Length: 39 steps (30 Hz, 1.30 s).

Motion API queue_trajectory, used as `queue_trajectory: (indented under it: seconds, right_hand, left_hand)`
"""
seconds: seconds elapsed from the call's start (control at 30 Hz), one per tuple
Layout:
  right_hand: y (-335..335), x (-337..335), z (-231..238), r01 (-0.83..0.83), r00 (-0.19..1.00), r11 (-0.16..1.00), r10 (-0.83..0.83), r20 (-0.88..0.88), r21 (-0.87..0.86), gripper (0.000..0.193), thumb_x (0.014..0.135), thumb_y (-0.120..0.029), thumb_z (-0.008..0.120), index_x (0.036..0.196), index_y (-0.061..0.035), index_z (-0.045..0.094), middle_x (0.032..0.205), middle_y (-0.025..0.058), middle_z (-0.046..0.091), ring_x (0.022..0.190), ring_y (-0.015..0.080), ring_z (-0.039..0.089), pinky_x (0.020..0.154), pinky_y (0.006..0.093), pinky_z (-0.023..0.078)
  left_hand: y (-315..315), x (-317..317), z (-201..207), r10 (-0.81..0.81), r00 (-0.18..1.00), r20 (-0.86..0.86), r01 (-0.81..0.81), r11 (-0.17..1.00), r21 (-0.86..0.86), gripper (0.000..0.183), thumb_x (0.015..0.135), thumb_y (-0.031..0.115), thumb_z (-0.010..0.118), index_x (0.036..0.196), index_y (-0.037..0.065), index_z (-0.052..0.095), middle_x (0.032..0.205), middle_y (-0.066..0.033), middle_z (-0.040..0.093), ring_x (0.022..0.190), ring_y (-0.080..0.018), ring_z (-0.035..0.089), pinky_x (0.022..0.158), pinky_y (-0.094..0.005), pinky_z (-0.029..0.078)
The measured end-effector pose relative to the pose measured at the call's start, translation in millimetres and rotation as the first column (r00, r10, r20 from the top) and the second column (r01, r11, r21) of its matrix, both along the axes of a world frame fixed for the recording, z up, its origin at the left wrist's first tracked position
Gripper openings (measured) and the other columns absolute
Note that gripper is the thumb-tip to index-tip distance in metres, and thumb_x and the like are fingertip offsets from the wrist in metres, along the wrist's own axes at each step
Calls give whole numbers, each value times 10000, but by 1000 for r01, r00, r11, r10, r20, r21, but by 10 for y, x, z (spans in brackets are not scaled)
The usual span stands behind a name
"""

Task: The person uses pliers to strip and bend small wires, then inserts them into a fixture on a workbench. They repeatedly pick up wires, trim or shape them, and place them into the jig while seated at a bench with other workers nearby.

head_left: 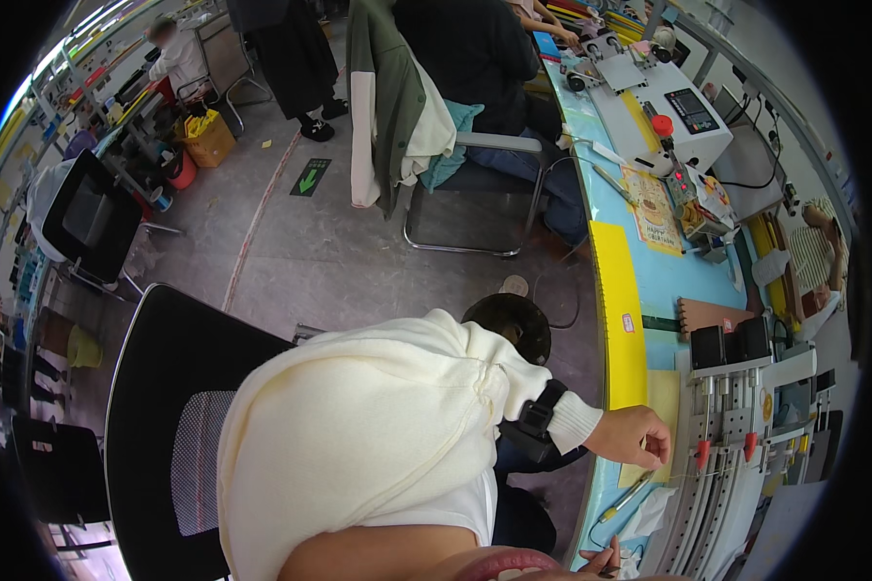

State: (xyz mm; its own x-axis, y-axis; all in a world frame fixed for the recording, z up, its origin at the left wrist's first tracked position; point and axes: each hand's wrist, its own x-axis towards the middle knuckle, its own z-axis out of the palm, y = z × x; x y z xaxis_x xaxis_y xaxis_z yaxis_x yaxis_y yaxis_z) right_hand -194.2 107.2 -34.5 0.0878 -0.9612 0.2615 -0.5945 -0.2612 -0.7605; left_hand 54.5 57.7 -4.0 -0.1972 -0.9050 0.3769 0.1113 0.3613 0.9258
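My left hand (638, 437) reaches over the table edge from a white knit sleeve. Its fingers are curled, thumb and fingertips pinched together; whatever lies between them is too small to make out. Under it lies a pale yellow sheet (662, 392). Just below the fingertips rests a slim pen-shaped tool (628, 496), with crumpled white tissue (647, 515) beside it. At the lower edge my right hand (603, 560) shows only in part, near the tissue, its fingers bent. What it holds, if anything, is hidden. A thin pale strand (693, 474) runs toward the metal rail fixture (722, 494).
Red clips (750, 445) and black blocks (727, 342) sit on the fixture. A yellow board (617, 310) lines the table edge. Farther up stands a white machine (686, 111). A seated person (465, 48) occupies a chair ahead; a black chair (155, 387) stands at left.
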Motion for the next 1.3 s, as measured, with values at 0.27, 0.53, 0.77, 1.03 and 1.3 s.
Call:
queue_trajectory:
  seconds: [0.27, 0.53, 0.77, 1.03, 1.3]
  right_hand:
    - [-11, 70, -42, 89, 996, 994, -88, 20, -60, 287, 958, -209, 685, 996, 73, 725, 792, 153, 708, 696, 214, 604, 666, 358, 494]
    - [-13, 47, -75, 118, 993, 992, -117, 22, -53, 282, 947, -196, 700, 1021, 76, 712, 840, 154, 706, 736, 219, 611, 677, 363, 496]
    - [-10, 37, -131, 88, 996, 995, -87, 30, -46, 278, 947, -193, 698, 1023, 74, 712, 841, 150, 706, 737, 213, 610, 677, 357, 493]
    - [-14, 36, -149, 82, 996, 996, -80, 39, -44, 273, 948, -189, 696, 1026, 72, 712, 841, 146, 706, 737, 207, 608, 676, 351, 489]
    - [-53, 64, -152, 68, 997, 996, -66, 37, -51, 267, 948, -184, 694, 1028, 70, 712, 842, 141, 707, 737, 201, 606, 676, 344, 486]
  left_hand:
    - [11, -3, -16, -1, 1000, 0, 1, 1000, 12, 209, 851, 180, 708, 965, 4, 698, 878, -55, 718, 808, -147, 664, 747, -313, 517]
    - [15, -11, -36, 5, 1000, 22, -5, 1000, 19, 204, 856, 183, 713, 964, 10, 704, 888, -51, 721, 794, -145, 660, 728, -309, 516]
    - [29, -43, -82, -23, 1000, 15, 22, 999, 29, 200, 870, 188, 707, 967, 13, 704, 889, -46, 722, 797, -140, 661, 721, -306, 520]
    - [18, -87, -113, -44, 999, 21, 44, 999, 12, 199, 877, 191, 702, 969, 14, 703, 894, -44, 725, 800, -137, 663, 713, -302, 527]
    - [13, -56, -102, -34, 999, 18, 34, 999, 23, 201, 872, 193, 705, 967, 15, 705, 895, -46, 723, 806, -141, 665, 723, -301, 528]
